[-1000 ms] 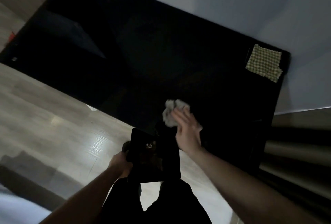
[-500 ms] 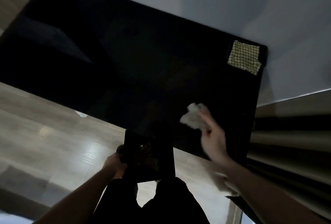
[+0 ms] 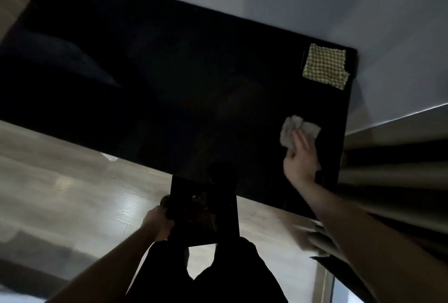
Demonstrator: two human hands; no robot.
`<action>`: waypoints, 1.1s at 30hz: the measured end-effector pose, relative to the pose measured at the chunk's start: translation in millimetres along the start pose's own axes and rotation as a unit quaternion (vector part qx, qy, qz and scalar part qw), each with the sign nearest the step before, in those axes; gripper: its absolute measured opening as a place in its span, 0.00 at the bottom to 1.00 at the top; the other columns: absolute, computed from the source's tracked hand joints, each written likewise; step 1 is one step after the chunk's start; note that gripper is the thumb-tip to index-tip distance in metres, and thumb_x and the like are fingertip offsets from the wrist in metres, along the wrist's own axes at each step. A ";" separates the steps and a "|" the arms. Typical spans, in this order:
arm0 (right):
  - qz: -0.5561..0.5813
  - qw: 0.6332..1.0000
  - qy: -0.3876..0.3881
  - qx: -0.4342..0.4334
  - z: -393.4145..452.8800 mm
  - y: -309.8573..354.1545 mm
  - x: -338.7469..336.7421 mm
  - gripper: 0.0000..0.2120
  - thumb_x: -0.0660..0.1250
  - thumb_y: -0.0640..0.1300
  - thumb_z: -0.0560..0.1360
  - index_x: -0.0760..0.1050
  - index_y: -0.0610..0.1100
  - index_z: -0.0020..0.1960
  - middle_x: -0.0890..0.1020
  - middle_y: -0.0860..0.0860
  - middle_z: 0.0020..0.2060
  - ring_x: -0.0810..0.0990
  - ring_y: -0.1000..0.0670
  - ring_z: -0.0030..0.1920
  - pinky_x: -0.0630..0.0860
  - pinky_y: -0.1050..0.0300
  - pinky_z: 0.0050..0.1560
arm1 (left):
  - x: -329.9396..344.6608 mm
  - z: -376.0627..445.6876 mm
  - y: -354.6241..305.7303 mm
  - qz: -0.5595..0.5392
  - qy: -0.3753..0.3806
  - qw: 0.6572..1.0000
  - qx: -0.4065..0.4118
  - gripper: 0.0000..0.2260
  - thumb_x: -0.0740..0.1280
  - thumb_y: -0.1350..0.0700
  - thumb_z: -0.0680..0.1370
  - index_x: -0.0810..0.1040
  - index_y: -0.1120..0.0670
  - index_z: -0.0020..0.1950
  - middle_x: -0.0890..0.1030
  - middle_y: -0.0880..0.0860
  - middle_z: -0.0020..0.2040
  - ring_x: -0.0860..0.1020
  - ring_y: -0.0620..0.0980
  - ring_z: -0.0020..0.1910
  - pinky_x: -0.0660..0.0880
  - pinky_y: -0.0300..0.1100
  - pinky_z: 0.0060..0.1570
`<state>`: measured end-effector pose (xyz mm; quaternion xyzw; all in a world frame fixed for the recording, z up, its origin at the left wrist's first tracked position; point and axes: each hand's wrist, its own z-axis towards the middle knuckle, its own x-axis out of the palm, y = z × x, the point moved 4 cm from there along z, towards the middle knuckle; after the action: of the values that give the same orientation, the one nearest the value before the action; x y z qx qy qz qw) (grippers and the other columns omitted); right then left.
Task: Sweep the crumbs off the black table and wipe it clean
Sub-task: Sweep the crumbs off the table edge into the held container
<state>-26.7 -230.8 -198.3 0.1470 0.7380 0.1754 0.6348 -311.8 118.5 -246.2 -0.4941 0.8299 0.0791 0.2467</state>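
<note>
Crumbs cannot be made out on the black desk (image 3: 169,79), but your grip suggests a sweep toward the dustpan. Your right hand (image 3: 301,159) presses its fingers on the crumpled white cloth (image 3: 294,129), well right of the dustpan (image 3: 206,215), which your left hand (image 3: 158,224) clasps against the desk's near edge, likely as catcher. Far beyond the cloth, a checkered cloth (image 3: 324,67) lies unused.
</note>
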 end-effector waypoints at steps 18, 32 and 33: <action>0.259 0.948 0.164 -0.086 -140.1 84.8 22.0 0.34 0.57 0.29 0.76 0.74 0.60 0.73 0.74 0.60 0.75 0.68 0.60 0.77 0.64 0.59 0.79 | 5.5 15.6 16.7 -0.033 0.022 0.999 -0.017 0.15 0.68 0.57 0.66 0.85 0.63 0.48 0.88 0.63 0.45 0.88 0.62 0.46 0.85 0.52 0.45; -0.056 0.995 0.044 0.072 35.9 -78.0 -30.9 0.25 0.54 0.47 0.86 0.61 0.47 0.83 0.57 0.46 0.84 0.53 0.42 0.84 0.55 0.42 0.82 | -0.4 19.9 26.5 -0.028 0.030 0.999 -0.011 0.15 0.66 0.56 0.63 0.85 0.61 0.45 0.87 0.60 0.41 0.88 0.60 0.41 0.87 0.53 0.42; -0.066 0.995 0.024 0.074 31.8 -73.2 -26.5 0.25 0.56 0.46 0.85 0.62 0.47 0.82 0.59 0.46 0.83 0.56 0.41 0.83 0.58 0.41 0.81 | -1.3 18.8 25.8 -0.028 0.028 0.999 -0.007 0.15 0.66 0.56 0.63 0.85 0.61 0.45 0.87 0.60 0.41 0.88 0.60 0.41 0.87 0.53 0.43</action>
<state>9.1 -305.7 -211.6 0.1404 0.7721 0.0817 0.6143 -327.2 139.4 -264.8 -0.5210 0.8217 0.0641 0.2219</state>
